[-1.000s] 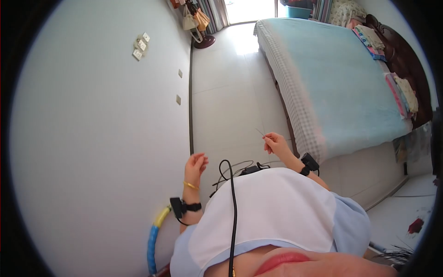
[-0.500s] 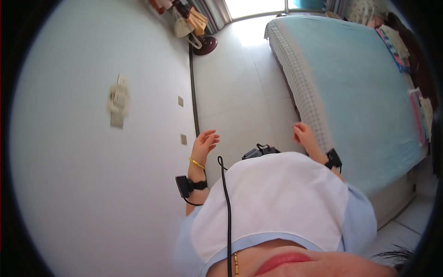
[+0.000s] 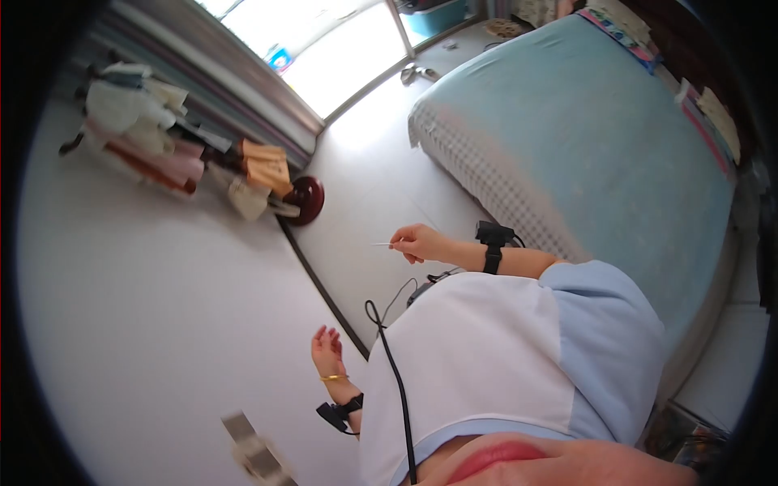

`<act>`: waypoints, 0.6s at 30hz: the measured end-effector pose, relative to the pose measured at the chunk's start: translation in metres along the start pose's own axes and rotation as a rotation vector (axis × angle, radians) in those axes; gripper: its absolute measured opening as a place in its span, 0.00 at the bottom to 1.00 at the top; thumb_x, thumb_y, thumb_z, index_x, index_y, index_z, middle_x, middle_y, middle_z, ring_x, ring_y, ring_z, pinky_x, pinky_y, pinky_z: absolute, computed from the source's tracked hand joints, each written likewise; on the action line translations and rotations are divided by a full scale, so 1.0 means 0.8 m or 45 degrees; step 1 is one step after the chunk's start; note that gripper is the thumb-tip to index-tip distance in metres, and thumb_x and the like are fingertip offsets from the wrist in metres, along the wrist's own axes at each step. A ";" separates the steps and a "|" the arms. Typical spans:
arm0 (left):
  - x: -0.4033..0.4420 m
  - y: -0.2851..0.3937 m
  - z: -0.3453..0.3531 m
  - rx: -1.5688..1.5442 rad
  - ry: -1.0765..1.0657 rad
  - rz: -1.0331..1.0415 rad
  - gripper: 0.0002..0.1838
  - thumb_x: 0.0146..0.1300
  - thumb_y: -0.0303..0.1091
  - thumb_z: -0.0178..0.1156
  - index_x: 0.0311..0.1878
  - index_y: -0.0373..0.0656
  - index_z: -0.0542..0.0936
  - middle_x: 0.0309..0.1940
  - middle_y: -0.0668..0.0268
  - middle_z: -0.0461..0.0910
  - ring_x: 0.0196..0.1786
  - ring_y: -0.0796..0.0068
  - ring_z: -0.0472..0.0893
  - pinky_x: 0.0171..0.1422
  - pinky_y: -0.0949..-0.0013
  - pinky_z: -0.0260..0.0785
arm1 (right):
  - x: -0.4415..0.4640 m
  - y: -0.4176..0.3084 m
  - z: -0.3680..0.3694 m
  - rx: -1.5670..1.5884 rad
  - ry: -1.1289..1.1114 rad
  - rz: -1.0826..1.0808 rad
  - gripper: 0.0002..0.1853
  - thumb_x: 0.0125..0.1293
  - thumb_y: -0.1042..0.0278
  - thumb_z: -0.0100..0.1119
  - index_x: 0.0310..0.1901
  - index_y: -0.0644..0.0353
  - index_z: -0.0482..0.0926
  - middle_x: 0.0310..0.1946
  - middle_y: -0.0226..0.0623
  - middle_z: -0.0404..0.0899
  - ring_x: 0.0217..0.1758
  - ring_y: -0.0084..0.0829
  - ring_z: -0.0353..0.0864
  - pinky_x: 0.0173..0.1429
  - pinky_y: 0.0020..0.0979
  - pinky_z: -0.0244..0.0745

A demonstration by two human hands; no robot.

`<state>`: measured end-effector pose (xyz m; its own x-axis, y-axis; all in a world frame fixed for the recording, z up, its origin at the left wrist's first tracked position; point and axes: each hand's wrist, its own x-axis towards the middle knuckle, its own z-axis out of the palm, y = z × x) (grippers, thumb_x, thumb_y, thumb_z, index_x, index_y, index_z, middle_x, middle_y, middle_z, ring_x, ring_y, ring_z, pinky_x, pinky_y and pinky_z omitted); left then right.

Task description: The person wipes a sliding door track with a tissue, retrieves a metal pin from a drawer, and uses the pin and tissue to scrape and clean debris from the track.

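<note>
My right hand (image 3: pixel 417 243) reaches across in front of my body, its fingers pinched on a thin white stick (image 3: pixel 380 244). The stick points left, over the pale floor; its exact kind is too small to make out. Low on the left, my left hand (image 3: pixel 327 350) hangs beside the white wall with its fingers apart and nothing in it. A gold bangle (image 3: pixel 333 377) circles the left wrist. Black strapped devices sit on both forearms.
A bed (image 3: pixel 559 138) with a light blue cover stands on the right. Clothes and bags hang on a coat stand (image 3: pixel 305 201) at the left, near a striped curtain (image 3: pixel 235 73) and a bright glass door (image 3: pixel 340 65). Wall switches (image 3: pixel 258 449) are at lower left.
My view has turned left toward the coat stand and glass door. My right hand has swung forward and left, with the white stick now visible in it. My left hand has dropped lower.
</note>
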<state>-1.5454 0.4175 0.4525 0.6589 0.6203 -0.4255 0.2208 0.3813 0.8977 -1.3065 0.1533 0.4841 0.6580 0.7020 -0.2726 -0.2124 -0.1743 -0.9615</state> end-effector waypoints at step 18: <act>0.542 0.333 0.434 0.570 -0.750 0.162 0.16 0.63 0.35 0.53 0.53 0.42 0.71 0.41 0.68 0.77 0.41 0.81 0.76 0.43 0.80 0.67 | 0.527 -0.186 -0.321 0.025 0.519 -0.337 0.09 0.58 0.66 0.54 0.34 0.62 0.79 0.25 0.31 0.78 0.30 0.21 0.72 0.36 0.25 0.67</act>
<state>-0.9512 0.5499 0.5467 0.9471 0.1234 -0.2963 0.3053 -0.0620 0.9502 -0.8117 0.2977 0.5034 0.9198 0.3921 -0.0137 -0.0105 -0.0104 -0.9999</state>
